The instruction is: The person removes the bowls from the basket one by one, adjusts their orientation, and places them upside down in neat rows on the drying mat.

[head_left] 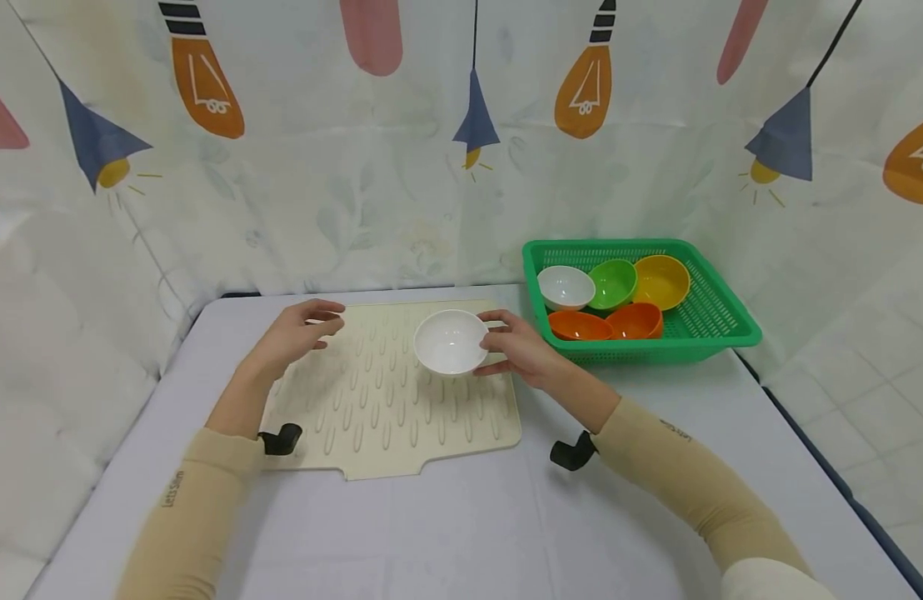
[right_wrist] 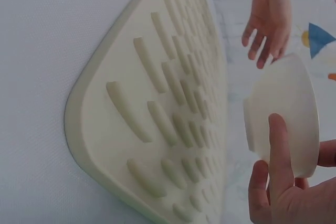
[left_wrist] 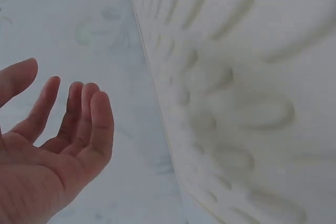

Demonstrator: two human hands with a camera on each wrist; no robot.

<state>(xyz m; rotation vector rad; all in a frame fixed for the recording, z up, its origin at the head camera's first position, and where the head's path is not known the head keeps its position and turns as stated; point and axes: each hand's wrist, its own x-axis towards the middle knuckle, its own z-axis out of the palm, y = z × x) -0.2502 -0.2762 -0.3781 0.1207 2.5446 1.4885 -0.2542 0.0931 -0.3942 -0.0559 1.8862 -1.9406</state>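
My right hand [head_left: 517, 348] holds a white bowl [head_left: 451, 343] by its right side, over the right part of a cream draining board [head_left: 386, 433]. In the right wrist view the bowl [right_wrist: 286, 108] is tipped, its outside facing the camera, with fingers along the wall and near the rim. Rows of raised oblong ridges cover the board. My left hand [head_left: 300, 335] hovers over the board's far left corner, fingers loosely bent, holding nothing. The left wrist view shows that hand [left_wrist: 65, 145] with its palm up and its fingertips apart from everything.
A green plastic basket [head_left: 720, 312] stands at the table's back right. Inside are a white bowl [head_left: 566, 287], a green bowl [head_left: 613, 283], a yellow bowl [head_left: 662, 282] and orange bowls [head_left: 636, 321]. A patterned curtain [head_left: 401, 192] hangs behind the white-covered table [head_left: 446, 533].
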